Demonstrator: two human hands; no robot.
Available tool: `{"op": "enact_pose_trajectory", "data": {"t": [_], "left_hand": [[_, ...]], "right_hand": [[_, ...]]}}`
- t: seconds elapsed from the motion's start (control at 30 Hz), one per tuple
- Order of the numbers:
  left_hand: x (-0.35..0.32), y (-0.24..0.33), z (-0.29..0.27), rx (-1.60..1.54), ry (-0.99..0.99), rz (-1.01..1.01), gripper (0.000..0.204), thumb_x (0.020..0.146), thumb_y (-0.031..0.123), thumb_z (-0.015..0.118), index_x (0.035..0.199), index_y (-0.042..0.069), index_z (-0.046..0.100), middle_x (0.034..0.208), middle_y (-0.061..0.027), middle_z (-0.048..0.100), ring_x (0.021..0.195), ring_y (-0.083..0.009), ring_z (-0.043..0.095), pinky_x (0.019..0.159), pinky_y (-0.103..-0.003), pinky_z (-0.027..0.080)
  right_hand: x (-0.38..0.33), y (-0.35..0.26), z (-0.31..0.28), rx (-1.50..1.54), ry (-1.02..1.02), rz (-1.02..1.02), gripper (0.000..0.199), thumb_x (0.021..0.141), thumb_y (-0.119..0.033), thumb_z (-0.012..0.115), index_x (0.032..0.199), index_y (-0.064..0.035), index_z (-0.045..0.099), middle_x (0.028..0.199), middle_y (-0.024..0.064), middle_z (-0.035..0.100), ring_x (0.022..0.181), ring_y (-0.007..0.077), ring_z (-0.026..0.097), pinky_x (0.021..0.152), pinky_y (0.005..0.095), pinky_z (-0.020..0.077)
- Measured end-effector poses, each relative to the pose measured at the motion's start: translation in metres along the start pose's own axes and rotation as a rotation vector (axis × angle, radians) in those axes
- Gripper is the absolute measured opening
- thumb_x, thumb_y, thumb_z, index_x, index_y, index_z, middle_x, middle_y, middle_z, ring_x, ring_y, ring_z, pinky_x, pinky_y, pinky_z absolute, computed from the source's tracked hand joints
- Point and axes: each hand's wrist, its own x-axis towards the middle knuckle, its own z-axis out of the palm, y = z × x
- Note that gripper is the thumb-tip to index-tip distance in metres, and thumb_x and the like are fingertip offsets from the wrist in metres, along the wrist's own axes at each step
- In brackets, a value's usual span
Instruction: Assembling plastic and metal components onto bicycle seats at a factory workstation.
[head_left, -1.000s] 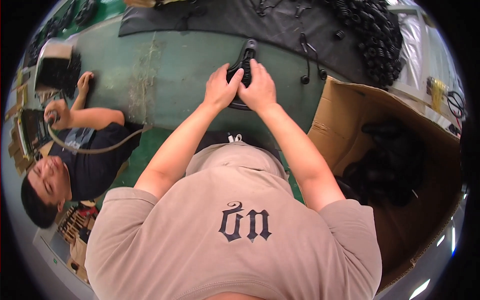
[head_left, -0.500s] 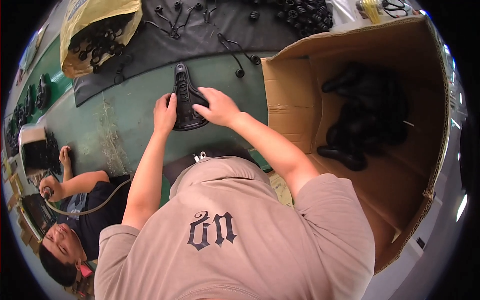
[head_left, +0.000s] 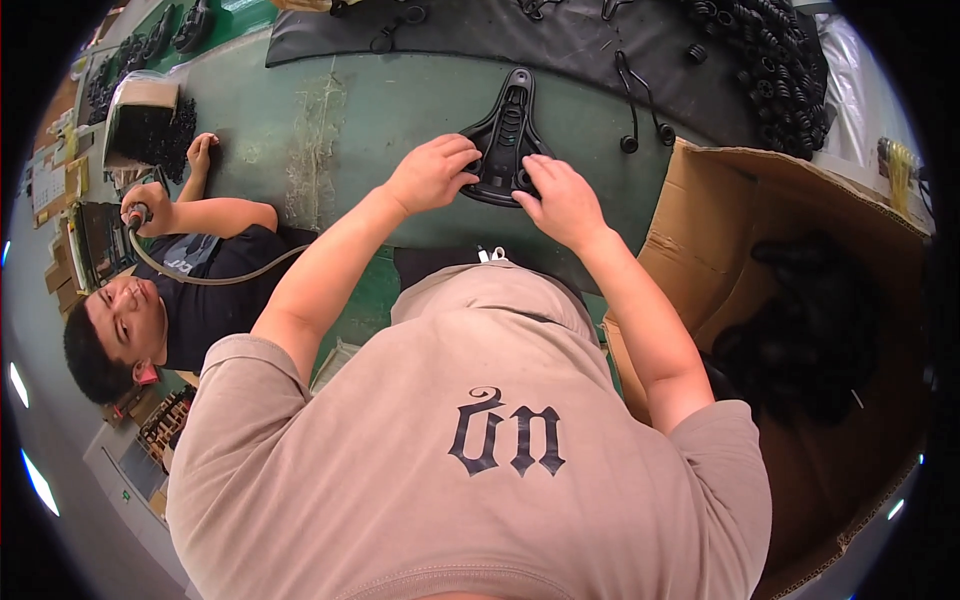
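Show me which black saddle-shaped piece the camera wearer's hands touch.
The saddle-shaped piece between the left hand and right hand; the pieces at upper left lie untouched.

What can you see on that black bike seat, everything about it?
The bike seat is black and looks like plastic, with a slight shine. It lies on the green table, apparently underside up. Its narrow nose points away from the person, and its wide end faces them. Curved ribs run down the hollow middle. The left hand touches its left side and the right hand its right, covering parts of the edges.
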Motion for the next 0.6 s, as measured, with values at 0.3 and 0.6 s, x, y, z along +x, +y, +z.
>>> {"op": "enact_pose_trajectory", "data": {"t": [0.3, 0.6], "left_hand": [[0.016, -0.037, 0.004, 0.032, 0.023, 0.156, 0.046, 0.093, 0.023, 0.083, 0.133, 0.004, 0.071, 0.132, -0.0166, 0.071, 0.123, -0.0350, 0.069, 0.106, -0.044, 0.057], [-0.030, -0.074, 0.030, -0.742, -0.083, -1.173, 0.049, 0.104, 0.029, 0.071, 0.145, 0.003, 0.063, 0.120, -0.0102, 0.075, 0.099, -0.0220, 0.076, 0.075, -0.041, 0.066]], "right_hand": [[0.000, 0.027, -0.011, -0.022, -0.003, -0.119, 0.040, 0.093, -0.030, 0.079, 0.121, -0.0040, 0.068, 0.110, 0.0153, 0.074, 0.103, 0.0358, 0.073, 0.087, 0.0463, 0.0604], [-0.164, 0.229, -0.175, -0.935, -0.430, 0.646, 0.029, 0.097, -0.016, 0.057, 0.122, -0.0068, 0.070, 0.138, 0.0150, 0.062, 0.133, 0.0386, 0.057, 0.112, 0.0556, 0.0462]]}}
